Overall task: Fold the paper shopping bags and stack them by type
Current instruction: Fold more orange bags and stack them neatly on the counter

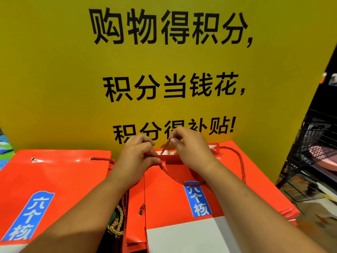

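Paper in the red bag [164,207] is looking stiff, light and slick, left hand [135,157] and right hand [191,148] both pinching its limp cord [166,145].

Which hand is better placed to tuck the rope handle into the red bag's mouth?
Right, probably: the right hand pinches the rope handle above the open red bag, while the left hand grips its rim.

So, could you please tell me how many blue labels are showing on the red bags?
2. One blue label is on the left red bag; the other blue label is on the middle red bag. Bags stacked underneath may hide more.
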A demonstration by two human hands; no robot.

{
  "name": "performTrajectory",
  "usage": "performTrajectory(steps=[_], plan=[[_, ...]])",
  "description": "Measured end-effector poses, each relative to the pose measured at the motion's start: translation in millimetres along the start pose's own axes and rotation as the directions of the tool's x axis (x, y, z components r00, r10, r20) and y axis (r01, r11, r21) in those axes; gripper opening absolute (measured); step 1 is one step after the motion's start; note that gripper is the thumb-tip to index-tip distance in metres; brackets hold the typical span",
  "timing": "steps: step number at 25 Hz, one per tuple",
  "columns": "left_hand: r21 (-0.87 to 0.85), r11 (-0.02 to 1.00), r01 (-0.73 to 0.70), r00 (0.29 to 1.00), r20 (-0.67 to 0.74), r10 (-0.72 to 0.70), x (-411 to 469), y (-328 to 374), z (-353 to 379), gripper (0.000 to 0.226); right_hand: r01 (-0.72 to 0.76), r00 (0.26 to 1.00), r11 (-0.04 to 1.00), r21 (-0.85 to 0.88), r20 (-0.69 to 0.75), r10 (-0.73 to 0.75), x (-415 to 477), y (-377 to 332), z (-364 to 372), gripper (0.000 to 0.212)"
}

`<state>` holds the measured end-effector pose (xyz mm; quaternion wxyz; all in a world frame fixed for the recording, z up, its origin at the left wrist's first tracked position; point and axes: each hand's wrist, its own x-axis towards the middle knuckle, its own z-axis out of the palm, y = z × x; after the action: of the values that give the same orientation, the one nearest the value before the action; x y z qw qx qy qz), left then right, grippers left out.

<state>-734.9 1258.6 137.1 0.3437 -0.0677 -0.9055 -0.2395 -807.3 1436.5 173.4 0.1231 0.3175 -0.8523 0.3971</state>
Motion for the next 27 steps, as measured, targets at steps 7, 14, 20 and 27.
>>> performTrajectory(steps=[7, 14, 20, 27], plan=[[-0.113, 0.985, 0.13, 0.991, 0.024, -0.128, 2.7, -4.7, -4.7, 0.028, -0.113, 0.944, 0.673, 0.731, -0.134, 0.303, 5.1, -6.7, -31.3, 0.017], [-0.145, 0.968, 0.205, 0.979, 0.032, -0.203, 3.9, 1.6, -6.1, 0.031, 0.03, 0.898, 0.239, 0.971, -0.132, 0.42, 7.1, -9.3, -54.4, 0.017], [-0.088, 0.968, 0.237, 0.967, 0.12, -0.226, -2.3, -1.7, -0.7, 0.014, 0.127, 0.948, 0.418, 0.9, -0.234, 0.217, 10.3, -1.2, -50.6, 0.024], [-0.07, 0.964, 0.257, 0.961, 0.127, -0.247, -2.9, -1.6, 4.8, 0.009, 0.15, 0.926, 0.975, -0.165, 0.368, -0.08, -4.2, -1.5, -13.3, 0.01]])
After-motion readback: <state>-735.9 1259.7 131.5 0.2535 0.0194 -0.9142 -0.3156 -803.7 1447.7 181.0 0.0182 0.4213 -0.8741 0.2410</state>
